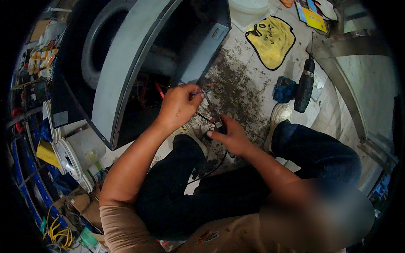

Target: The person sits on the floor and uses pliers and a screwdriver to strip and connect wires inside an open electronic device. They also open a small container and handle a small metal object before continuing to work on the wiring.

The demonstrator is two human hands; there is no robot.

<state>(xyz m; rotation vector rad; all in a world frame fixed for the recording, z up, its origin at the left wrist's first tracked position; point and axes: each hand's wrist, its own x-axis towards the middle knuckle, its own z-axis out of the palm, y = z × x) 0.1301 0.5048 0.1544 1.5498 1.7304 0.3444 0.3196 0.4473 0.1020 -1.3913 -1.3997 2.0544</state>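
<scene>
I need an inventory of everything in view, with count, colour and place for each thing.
Casing: one, grey and black, upper left
Thin pieces: at least two, dark, centre, handheld
Cloth: one, yellow, floor, upper right
Drill: one, black and blue, floor, right
Container: one, white, top
Bucket: one, whitish, left
Cables: several, yellow, lower left
Dirt: one patch, dark, floor
Clutter: uncounted, mixed, left
Shoes: two, pale, floor
Left hand: one, bare, centre
Right hand: one, bare, centre

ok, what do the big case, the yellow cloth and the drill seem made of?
Case: painted metal or hard plastic, can't tell which; matte grey panel, dark body, crisp edges.
Cloth: likely fabric; dull surface, wavy outline, dark edging.
Drill: probably moulded plastic, dull and dark; its straight, thin bit is likely metal.
</scene>
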